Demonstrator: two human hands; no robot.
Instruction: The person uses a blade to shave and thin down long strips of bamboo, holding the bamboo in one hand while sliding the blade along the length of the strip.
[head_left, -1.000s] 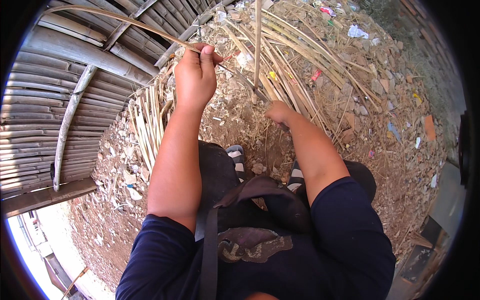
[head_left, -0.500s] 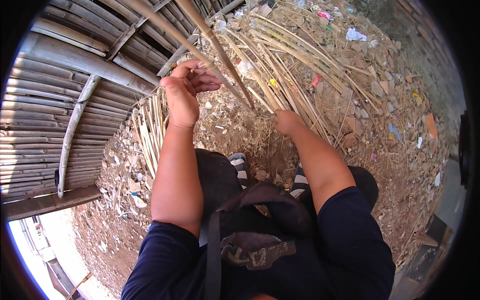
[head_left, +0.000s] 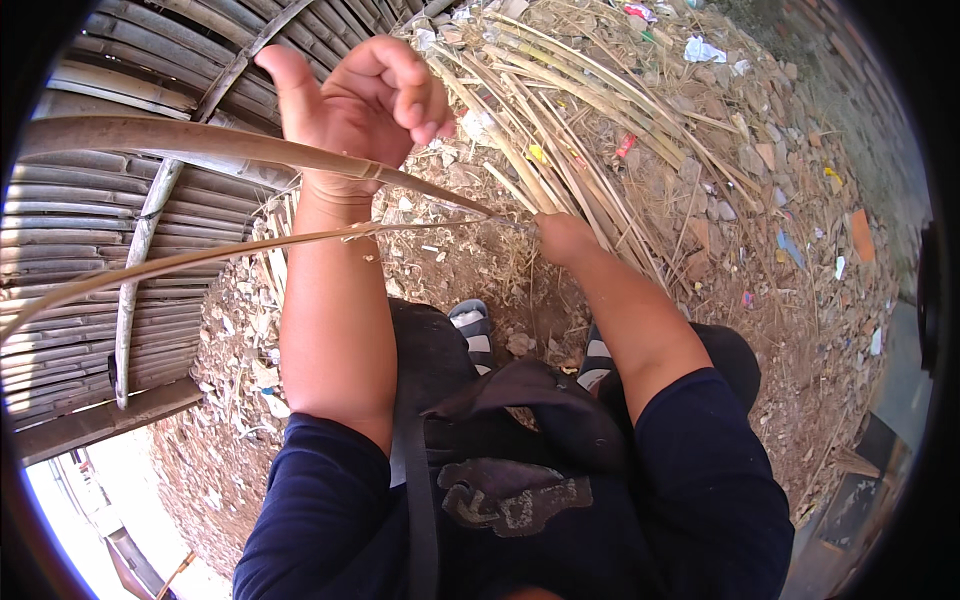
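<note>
My left hand point(head_left: 370, 105) is raised at the upper left, palm showing, thumb out and fingers loosely curled, with nothing in it. Two long split bamboo strips point(head_left: 220, 143) stretch in from the left. The wider one crosses over my left wrist; the thinner bamboo strip point(head_left: 180, 257) passes over the forearm, with a frayed spot along it. They come together close to my right hand point(head_left: 565, 240), which is closed low in front of me around a thin, greyish, blade-like tool point(head_left: 518, 226). Its handle is hidden in my fist.
Long bamboo strips point(head_left: 570, 150) lie in a pile ahead and to the right, with shorter pale strips point(head_left: 276, 262) behind my left forearm. A bamboo slat wall point(head_left: 70, 260) rises at left. Stones, shavings and litter cover the dirt ground point(head_left: 770, 370). My sandalled feet are below my hands.
The two strips have swung from pointing up and away to lying leftward, and spread farther apart. My left hand has moved up and slightly left. My right hand has shifted slightly left.
</note>
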